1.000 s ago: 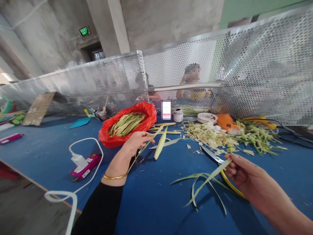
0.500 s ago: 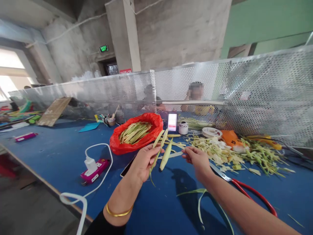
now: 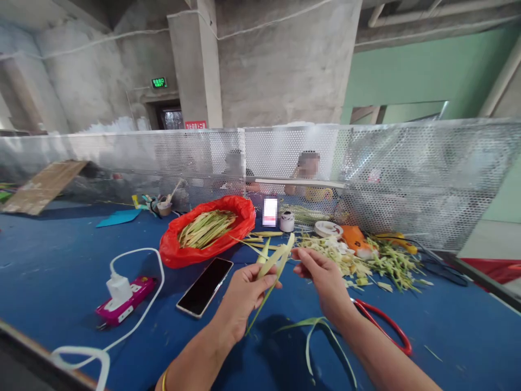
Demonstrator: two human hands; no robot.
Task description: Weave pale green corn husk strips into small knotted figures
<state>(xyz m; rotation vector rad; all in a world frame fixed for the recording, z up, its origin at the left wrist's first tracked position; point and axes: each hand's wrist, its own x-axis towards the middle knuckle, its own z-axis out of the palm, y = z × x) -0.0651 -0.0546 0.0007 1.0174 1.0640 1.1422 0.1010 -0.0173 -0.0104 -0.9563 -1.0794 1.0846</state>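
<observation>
My left hand (image 3: 246, 290) is closed on pale green leaf strips (image 3: 280, 259), which stand up and fan out past the thumb. One long thin end hangs down below the palm. Just right of the strip tips, my right hand (image 3: 321, 274) has thumb and fingers pinched together; whatever they may grip is hidden. A plump pale green husk (image 3: 264, 252) shows partly behind my left hand. Under my right forearm lie loose green strips (image 3: 308, 342) and scissors with red handles (image 3: 385, 320), their blades covered by the arm.
A red plastic bag (image 3: 244, 209) full of cut strips sits left of centre, with a dark phone (image 3: 205, 287) before it. Husk scraps (image 3: 391, 266) pile up at right. A purple power strip (image 3: 128, 301) trails a white cable. Perforated panels (image 3: 407, 174) stand behind; people sit beyond.
The view has turned right. My left hand now has the strips bunched and fanned closer to my right hand. The plump husk shows behind the left hand, and the phone is uncovered.
</observation>
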